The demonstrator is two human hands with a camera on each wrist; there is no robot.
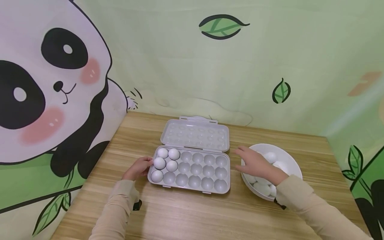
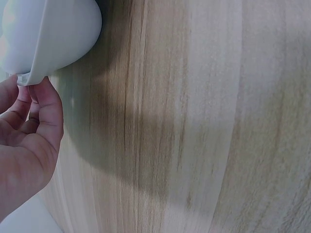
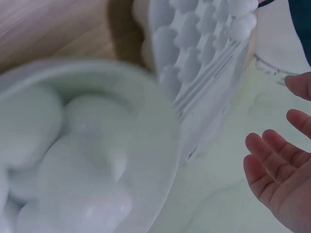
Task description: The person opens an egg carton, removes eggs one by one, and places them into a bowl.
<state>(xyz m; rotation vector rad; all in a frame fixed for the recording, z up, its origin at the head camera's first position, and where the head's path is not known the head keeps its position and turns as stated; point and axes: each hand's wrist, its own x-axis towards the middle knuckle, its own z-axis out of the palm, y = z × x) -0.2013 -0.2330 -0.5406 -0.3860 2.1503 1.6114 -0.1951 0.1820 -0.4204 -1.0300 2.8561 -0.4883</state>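
Note:
A pale grey plastic egg box (image 1: 196, 170) lies open on the table, its lid (image 1: 195, 134) folded back toward the wall. White eggs (image 1: 159, 163) fill several cups at its left end; the other cups hold none. My left hand (image 1: 140, 168) pinches the box's left rim between thumb and fingers, as the left wrist view shows up close. To the right stands a white bowl (image 1: 296, 163) with several white eggs (image 1: 261, 189) inside. Over the bowl's left side hovers my right hand (image 1: 255, 163), fingers spread and reaching toward the box, holding nothing; its palm (image 3: 286, 194) shows bare in the right wrist view.
Everything stands on a wood-grain table (image 1: 192, 216). Behind it hangs a green cloth backdrop (image 1: 168, 66) printed with leaves and a large panda (image 1: 60, 83). The raised lid edge lies close to that backdrop.

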